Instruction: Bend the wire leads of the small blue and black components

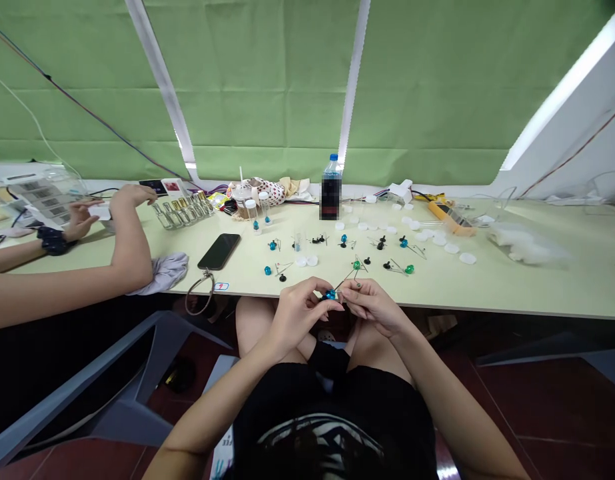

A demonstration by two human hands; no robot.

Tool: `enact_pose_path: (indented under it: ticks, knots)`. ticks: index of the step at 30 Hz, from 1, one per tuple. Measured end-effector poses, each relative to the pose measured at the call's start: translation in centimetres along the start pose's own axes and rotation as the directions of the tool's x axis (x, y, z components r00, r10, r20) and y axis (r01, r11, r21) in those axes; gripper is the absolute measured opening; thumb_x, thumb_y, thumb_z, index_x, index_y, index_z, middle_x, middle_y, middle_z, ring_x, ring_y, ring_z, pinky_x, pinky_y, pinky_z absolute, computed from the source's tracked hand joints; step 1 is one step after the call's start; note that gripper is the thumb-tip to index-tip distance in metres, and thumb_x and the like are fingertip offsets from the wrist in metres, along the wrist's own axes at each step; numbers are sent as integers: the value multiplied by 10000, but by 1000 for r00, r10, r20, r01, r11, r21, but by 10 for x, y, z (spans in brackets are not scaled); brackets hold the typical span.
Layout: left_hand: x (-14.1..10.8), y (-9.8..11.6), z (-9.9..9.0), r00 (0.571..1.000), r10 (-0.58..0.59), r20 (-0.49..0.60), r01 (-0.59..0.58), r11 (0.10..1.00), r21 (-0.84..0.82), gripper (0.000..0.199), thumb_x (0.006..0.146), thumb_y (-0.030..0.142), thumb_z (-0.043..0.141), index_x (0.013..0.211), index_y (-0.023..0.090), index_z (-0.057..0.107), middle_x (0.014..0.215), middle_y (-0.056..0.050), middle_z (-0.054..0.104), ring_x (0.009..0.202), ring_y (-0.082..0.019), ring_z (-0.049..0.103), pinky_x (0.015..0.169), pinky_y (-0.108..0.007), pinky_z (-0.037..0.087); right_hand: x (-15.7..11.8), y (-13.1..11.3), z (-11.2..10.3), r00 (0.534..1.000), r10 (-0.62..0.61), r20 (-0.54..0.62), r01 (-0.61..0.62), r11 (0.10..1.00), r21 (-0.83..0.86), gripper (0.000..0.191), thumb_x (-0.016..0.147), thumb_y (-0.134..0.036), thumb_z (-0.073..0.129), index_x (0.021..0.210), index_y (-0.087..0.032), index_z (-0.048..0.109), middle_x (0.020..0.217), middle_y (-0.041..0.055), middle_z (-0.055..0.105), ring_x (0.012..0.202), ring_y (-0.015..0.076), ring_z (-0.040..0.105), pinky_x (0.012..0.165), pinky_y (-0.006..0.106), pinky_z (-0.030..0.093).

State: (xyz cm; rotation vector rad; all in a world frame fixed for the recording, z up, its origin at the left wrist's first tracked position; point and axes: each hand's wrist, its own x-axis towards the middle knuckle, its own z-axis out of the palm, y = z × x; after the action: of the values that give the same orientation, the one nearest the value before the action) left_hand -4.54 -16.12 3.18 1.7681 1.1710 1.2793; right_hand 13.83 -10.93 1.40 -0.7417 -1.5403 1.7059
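Note:
Just over the table's front edge, my left hand (305,308) pinches a small shiny blue piece (330,294) with a dark part beside it. My right hand (371,303) is closed close by, its fingertips together at a thin metal wire by the blue piece; the exact grip is too small to make out. Beyond my hands on the table lie a green piece with wire legs (356,265), another green piece (410,269), a loose blue piece (268,271) and several black stemmed caps (282,278).
White round lids (451,249) lie scattered across the table (537,287). A dark-drink bottle (330,190) stands at the back. Left are a phone (219,251), a ring strap (199,293), glass vials (184,211) and a co-worker's arm (130,247). A plastic bag (524,243) lies right.

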Motion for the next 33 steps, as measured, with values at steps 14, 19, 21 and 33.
enact_pose_path:
  ticks: [14,19,21,33]
  knots:
    - [-12,8,3,975,218,-36,-208,963,172,206,809,374,670,886,184,675,752,-27,680,593,-115,595,549,-214,493,5,13,-2,997,22,71,-24,999,31,333,753,-477,704,735,-158,611,431,-84,401,359,35,234,384,195,136]
    - [-3,-1,-1,997,77,2,-77,997,6,268,820,402,648,947,169,678,835,-57,697,633,-142,658,587,-233,545,-7,-4,5,990,-116,-79,94,967,-238,351,840,-504,599,772,-162,634,426,-71,387,384,67,288,410,219,207]
    - [1,-5,-2,998,58,21,-57,997,-51,259,835,391,629,946,163,682,888,-71,702,706,-162,675,642,-247,557,-15,-14,11,973,-192,-125,130,912,-389,346,878,-488,551,779,-170,644,446,-56,412,414,85,337,437,229,267]
    - [11,-8,2,998,-6,68,21,977,-210,241,842,373,619,877,138,657,858,-50,664,697,-156,685,667,-246,567,-29,-24,24,913,-389,-119,144,583,-800,232,917,-404,525,1022,-218,614,691,4,629,563,144,551,548,256,424]
